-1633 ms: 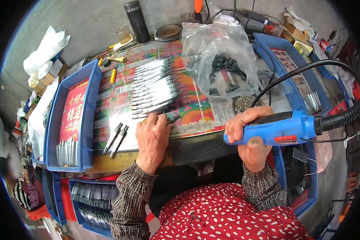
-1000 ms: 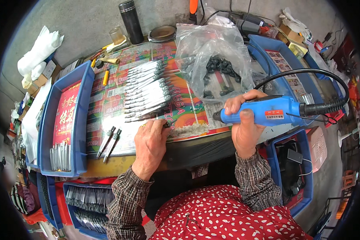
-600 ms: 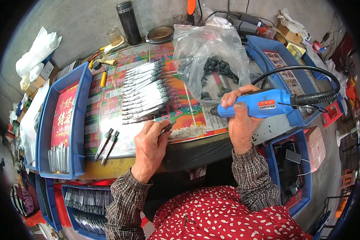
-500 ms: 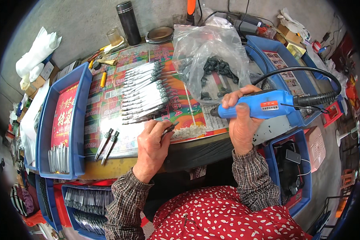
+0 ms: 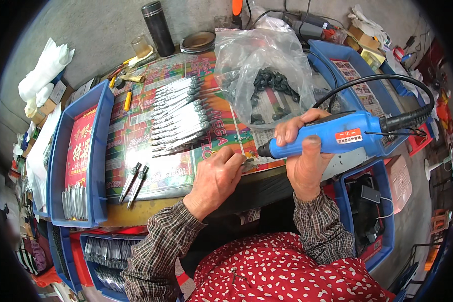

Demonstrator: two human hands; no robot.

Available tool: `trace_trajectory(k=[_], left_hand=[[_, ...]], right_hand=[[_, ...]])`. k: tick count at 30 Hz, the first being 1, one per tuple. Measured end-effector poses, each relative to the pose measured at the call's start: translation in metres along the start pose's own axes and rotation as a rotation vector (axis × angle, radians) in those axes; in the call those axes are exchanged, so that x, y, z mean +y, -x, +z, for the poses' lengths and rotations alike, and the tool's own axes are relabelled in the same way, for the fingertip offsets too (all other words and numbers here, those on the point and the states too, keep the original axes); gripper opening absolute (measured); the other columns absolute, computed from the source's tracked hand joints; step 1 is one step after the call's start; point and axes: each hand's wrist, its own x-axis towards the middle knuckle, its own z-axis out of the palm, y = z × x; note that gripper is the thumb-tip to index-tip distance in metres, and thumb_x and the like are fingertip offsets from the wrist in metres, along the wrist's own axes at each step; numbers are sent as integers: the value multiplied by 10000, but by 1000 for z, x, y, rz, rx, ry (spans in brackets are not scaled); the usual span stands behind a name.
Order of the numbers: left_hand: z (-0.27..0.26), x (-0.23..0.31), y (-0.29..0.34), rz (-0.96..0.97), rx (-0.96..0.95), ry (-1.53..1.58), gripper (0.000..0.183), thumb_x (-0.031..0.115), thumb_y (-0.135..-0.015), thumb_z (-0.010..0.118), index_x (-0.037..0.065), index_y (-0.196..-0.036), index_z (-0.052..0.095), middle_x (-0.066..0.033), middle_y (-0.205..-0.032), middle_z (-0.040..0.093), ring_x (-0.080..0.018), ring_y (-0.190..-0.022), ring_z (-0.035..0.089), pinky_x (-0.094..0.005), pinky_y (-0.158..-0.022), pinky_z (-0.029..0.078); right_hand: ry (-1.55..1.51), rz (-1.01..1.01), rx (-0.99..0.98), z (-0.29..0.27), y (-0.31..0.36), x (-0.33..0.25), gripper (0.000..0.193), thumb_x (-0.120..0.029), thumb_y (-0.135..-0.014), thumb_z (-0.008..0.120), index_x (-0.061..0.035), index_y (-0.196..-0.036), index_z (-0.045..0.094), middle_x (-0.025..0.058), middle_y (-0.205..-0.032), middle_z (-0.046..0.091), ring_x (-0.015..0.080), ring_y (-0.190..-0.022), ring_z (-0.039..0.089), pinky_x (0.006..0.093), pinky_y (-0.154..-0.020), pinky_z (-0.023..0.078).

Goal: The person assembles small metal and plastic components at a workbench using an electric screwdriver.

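Note:
A blue corded electric screwdriver (image 5: 342,135) lies in my right hand (image 5: 307,168), with its black nose facing left. Closed around a small dark piece (image 5: 248,161), my left hand (image 5: 215,178) is just left of the tool's nose; most of that piece is hidden by the fingers. Beyond my left hand lies a stack of slim silver pieces with dark ends (image 5: 178,128). Two similar pieces (image 5: 137,186) rest apart, nearer the table's left front. A clear plastic bag (image 5: 231,95) holding many dark, glossy small parts (image 5: 272,83) sits behind the tool.
A blue tray (image 5: 55,166) with upright silver strips (image 5: 75,201) stands at the left. Another blue tray (image 5: 332,48) is at the far right, under the screwdriver's black cable (image 5: 382,78). A yellow-handled tool (image 5: 128,100) and a black flask (image 5: 157,27) are farther back.
My left hand has moved right with the dark piece, toward the screwdriver's nose. The screwdriver has shifted slightly left and down at its nose.

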Motion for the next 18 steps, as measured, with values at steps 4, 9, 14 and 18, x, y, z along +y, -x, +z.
trace_trajectory(k=[4, 9, 14, 18], left_hand=[[4, 0, -1, -5, 23, -17, 142, 23, -704, 607, 37, -811, 516, -105, -767, 509, -286, -671, 560, -371, -552, 467], [9, -3, 1, 1, 53, 1, 176, 15, -685, 618, 31, -798, 484, -112, -758, 500, -289, -643, 544, -373, -534, 448], [7, 0, 0, 29, 77, -15, 206, -3, -671, 620, 25, -819, 479, -113, -763, 502, -288, -640, 541, -369, -540, 445], [6, 1, 0, 21, 68, -14, 228, -4, -670, 620, 24, -861, 500, -113, -789, 515, -285, -661, 551, -366, -555, 450]], right_hand=[[-50, 11, -17, 1, 1, -2, 388, -206, -761, 675, -18, -977, 414, 80, -700, 516, 181, -636, 514, 331, -619, 446], [-74, 13, -24, 2, 3, -3, 422, -243, -749, 695, -23, -974, 414, 81, -698, 515, 180, -632, 514, 327, -610, 447], [-104, 23, -29, 4, 4, -4, 455, -260, -724, 721, -22, -968, 419, 79, -699, 516, 184, -640, 522, 314, -602, 455], [-107, 45, -54, 3, 5, -4, 460, -255, -714, 731, -17, -956, 420, 80, -700, 517, 188, -646, 527, 310, -603, 459]])
